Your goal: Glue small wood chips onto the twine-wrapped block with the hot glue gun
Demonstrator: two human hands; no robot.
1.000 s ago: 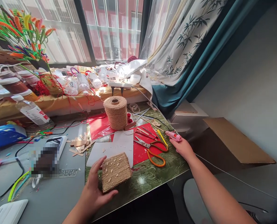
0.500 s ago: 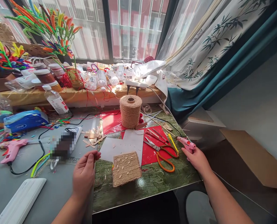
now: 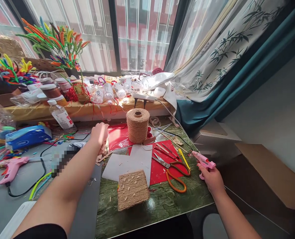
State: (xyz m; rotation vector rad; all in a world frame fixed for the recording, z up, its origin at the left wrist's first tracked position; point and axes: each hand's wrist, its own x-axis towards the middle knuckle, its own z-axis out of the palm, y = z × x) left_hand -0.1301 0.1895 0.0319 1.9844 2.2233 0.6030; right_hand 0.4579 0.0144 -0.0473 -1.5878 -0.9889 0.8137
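Observation:
My right hand is closed round the handle of a pink glue gun at the table's right edge, its nozzle pointing left and away. My left hand reaches down over a pile of small wooden pieces; its fingers are mostly hidden behind the hand. A twine-wrapped square block with small wood chips scattered on top sits near the front edge. Behind it lies white paper. Orange-handled scissors rest open, partly on red paper.
A big spool of twine stands at the back. A yellow cutter lies near the scissors. To the left are a second pink glue gun, a blue tissue pack and a bottle. A power strip sits on the sill.
My left hand has moved forward from beside the block to the wooden pieces. My right hand has taken a fuller grip on the glue gun and shifted slightly right. The view has tilted up a little.

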